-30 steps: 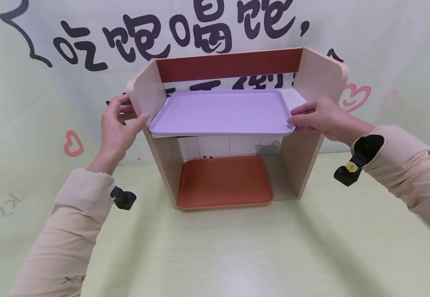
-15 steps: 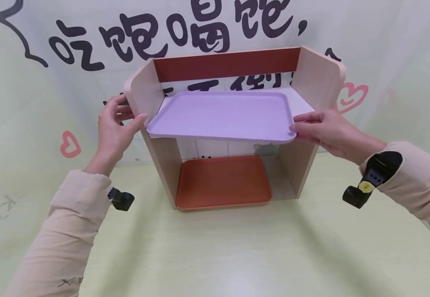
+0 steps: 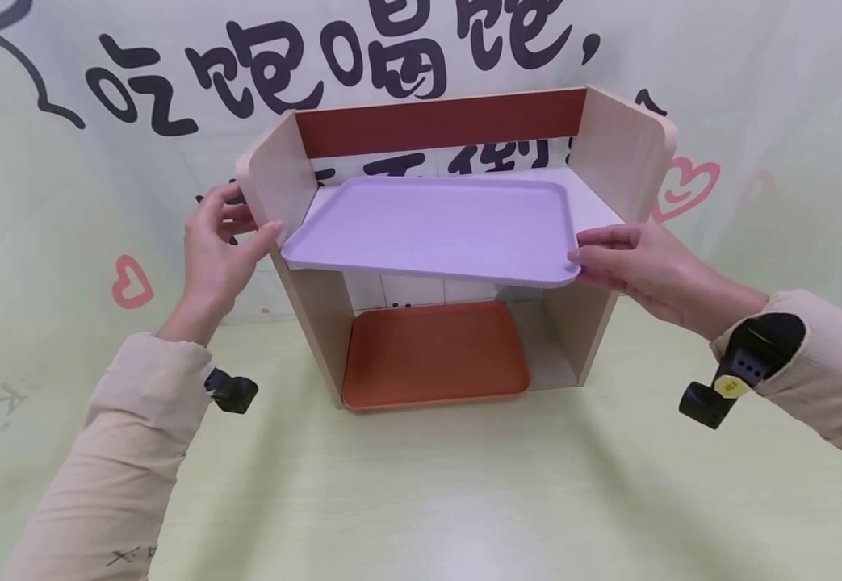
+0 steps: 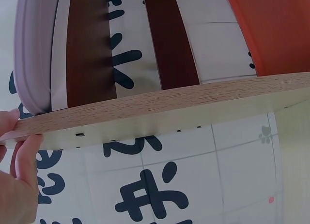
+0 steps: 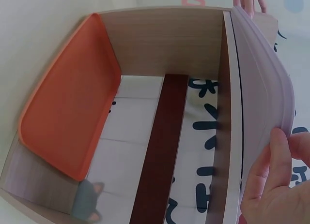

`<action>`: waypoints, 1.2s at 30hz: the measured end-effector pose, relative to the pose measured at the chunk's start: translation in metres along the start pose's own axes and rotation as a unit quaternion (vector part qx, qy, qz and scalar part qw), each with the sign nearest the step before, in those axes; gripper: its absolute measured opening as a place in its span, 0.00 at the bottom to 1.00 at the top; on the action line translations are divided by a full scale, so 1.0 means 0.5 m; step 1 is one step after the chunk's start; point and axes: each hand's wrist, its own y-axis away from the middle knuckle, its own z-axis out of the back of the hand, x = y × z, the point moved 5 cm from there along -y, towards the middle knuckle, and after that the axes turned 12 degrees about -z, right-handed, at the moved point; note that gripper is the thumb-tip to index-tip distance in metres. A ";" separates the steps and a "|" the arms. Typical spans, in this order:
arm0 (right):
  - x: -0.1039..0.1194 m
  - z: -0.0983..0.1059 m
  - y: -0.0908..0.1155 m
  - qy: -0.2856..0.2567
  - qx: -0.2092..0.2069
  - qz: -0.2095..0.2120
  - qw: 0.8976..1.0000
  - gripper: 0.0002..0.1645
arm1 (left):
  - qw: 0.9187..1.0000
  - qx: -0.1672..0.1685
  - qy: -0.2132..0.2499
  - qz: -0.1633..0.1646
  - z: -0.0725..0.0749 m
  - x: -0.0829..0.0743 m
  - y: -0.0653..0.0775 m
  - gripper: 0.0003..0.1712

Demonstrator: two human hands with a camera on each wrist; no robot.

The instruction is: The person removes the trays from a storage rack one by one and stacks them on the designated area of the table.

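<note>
A lilac tray [image 3: 435,226] lies on the upper shelf of a small wooden shelf unit [image 3: 627,153], its front right corner jutting out past the shelf edge. My right hand [image 3: 642,262] pinches that corner, thumb on top and fingers beneath, as the right wrist view [image 5: 273,185] also has it. On the other side my left hand [image 3: 219,254] grips the unit's left side panel [image 3: 278,165], the thumb at its front edge and the fingers round the outer face. Down on the lower level sits an orange tray [image 3: 435,355], which neither hand touches.
The unit stands on a pale table [image 3: 421,484] against a white cloth backdrop [image 3: 123,202] printed with black characters and pink hearts. A dark red back rail [image 3: 442,121] spans the top. Bare shelf [image 3: 598,214] shows right of the lilac tray.
My right hand has drawn the lilac tray's right end forward, so the tray now sits askew. The left hand keeps its grip on the side panel. The orange tray stays put.
</note>
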 end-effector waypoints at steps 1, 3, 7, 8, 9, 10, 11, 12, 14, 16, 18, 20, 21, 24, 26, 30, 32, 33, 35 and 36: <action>-0.002 -0.001 0.002 -0.001 0.001 -0.001 1.000 0.42 | 1.000 -0.001 0.000 0.000 0.001 0.000 0.000 0.32; -0.004 -0.003 0.007 -0.003 0.002 -0.002 1.000 0.42 | 1.000 -0.001 0.001 0.000 0.001 -0.001 0.000 0.32; -0.005 -0.005 0.013 -0.006 0.001 0.002 1.000 0.43 | 1.000 -0.004 0.001 0.000 0.003 0.000 -0.002 0.32; -0.006 -0.006 0.013 -0.005 0.001 0.002 1.000 0.44 | 1.000 -0.004 0.000 0.000 0.003 0.000 -0.002 0.32; -0.006 -0.006 0.013 -0.004 0.000 0.002 1.000 0.45 | 1.000 -0.003 -0.001 0.001 0.003 0.000 -0.002 0.32; -0.007 -0.006 0.013 -0.003 0.000 0.002 1.000 0.45 | 1.000 -0.003 -0.002 0.001 0.003 0.001 -0.002 0.32; -0.007 -0.006 0.012 -0.006 -0.001 0.001 1.000 0.46 | 1.000 -0.002 -0.002 0.000 0.002 0.001 -0.002 0.32; -0.008 -0.007 0.012 -0.006 -0.002 0.001 1.000 0.46 | 1.000 -0.001 -0.003 0.000 0.002 0.002 -0.002 0.32; -0.009 -0.007 0.010 -0.008 -0.002 0.002 1.000 0.47 | 1.000 0.000 -0.003 -0.001 0.001 0.002 -0.002 0.32; -0.009 -0.007 0.008 -0.008 -0.002 0.005 1.000 0.47 | 1.000 -0.001 -0.003 -0.003 0.000 0.002 -0.001 0.32; -0.009 -0.006 0.004 -0.004 -0.003 0.006 1.000 0.47 | 1.000 -0.001 -0.003 -0.003 0.000 0.003 0.000 0.32; -0.008 -0.004 -0.002 0.006 -0.004 0.007 1.000 0.47 | 1.000 -0.001 -0.003 -0.003 -0.001 0.002 0.001 0.31; -0.007 -0.002 -0.005 0.012 -0.007 0.008 1.000 0.47 | 1.000 -0.002 -0.004 -0.003 -0.001 0.001 0.001 0.31; 0.002 0.010 -0.015 0.039 -0.020 0.010 0.999 0.46 | 1.000 -0.001 -0.006 -0.003 -0.002 -0.001 0.001 0.31; 0.012 0.019 -0.022 0.062 -0.032 0.013 0.997 0.45 | 1.000 -0.002 -0.007 -0.003 -0.002 -0.002 0.000 0.31; 0.037 0.035 -0.038 0.104 -0.061 0.025 0.992 0.44 | 1.000 -0.002 -0.008 -0.003 -0.001 -0.003 0.000 0.31; 0.050 0.039 -0.047 0.121 -0.076 0.032 0.989 0.44 | 1.000 -0.001 -0.006 -0.002 -0.001 -0.003 0.000 0.31; 0.055 0.040 -0.051 0.125 -0.080 0.034 0.988 0.43 | 1.000 -0.001 -0.006 -0.001 -0.001 -0.003 0.001 0.31; 0.064 0.041 -0.060 0.137 -0.087 0.035 0.986 0.43 | 1.000 0.000 -0.007 0.000 -0.001 -0.003 0.001 0.31; 0.068 0.041 -0.064 0.144 -0.088 0.035 0.985 0.43 | 1.000 0.001 -0.006 0.000 -0.001 -0.003 0.000 0.31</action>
